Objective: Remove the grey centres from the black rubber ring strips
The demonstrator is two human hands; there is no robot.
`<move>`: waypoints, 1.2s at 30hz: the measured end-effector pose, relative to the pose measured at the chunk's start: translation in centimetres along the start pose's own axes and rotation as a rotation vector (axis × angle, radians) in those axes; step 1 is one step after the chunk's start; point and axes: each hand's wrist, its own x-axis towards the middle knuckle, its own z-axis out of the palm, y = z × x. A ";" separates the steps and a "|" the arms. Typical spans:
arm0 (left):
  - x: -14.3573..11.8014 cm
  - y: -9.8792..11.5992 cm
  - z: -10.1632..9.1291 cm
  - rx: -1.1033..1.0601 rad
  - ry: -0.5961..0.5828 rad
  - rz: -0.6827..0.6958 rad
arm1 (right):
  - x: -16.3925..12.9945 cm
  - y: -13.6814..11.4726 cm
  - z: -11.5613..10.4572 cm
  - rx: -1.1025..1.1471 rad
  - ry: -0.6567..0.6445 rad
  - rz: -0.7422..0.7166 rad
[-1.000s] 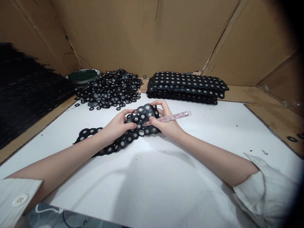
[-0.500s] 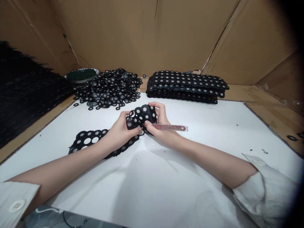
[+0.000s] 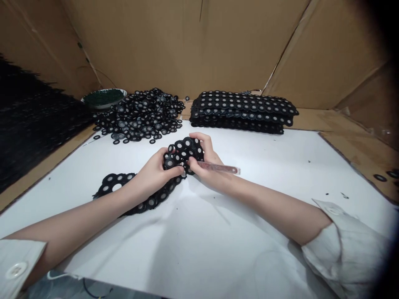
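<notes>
A black perforated rubber sheet of joined rings (image 3: 151,202) is bunched between both hands, and its lower left end trails on the white tabletop beneath my left forearm. My left hand (image 3: 157,169) is closed around the left side of the raised part, thumb in front and fingers behind. On the right side, my right hand (image 3: 209,162) grips the same sheet with its fingers at the top and back. A flat reddish tool with lettering (image 3: 222,167) is also held under my right thumb, its outer end sticking out to the right. The tool's working tip is hidden.
Loose black rings (image 3: 141,114) lie heaped at the back left, beside a bowl with dark green contents (image 3: 104,98). Stacked ring sheets (image 3: 245,111) stand at the back right. A dark bristly pile (image 3: 34,124) borders the left; cardboard walls (image 3: 162,45) enclose the white tabletop (image 3: 202,249).
The raised part of the sheet has turned slightly in my hands, and its trailing end has shifted under my left forearm. The tool's outer end tilts a little lower. The whole view has moved slightly.
</notes>
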 end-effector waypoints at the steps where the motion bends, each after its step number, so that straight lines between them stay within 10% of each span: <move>1: 0.1 -0.1 -0.1 -0.021 0.000 -0.004 | 0.0 0.1 -0.1 0.053 -0.011 0.041; 13: 0.6 -0.5 -1.0 -0.348 -0.209 -0.154 | 0.4 0.7 -0.4 0.290 0.037 0.262; 21: 0.7 -0.4 -1.2 -0.134 -0.053 -0.109 | 0.8 0.2 -0.5 0.430 0.047 0.363; 36: 0.7 -0.4 -1.5 -0.122 -0.071 -0.217 | 0.1 0.0 0.1 0.346 -0.017 0.204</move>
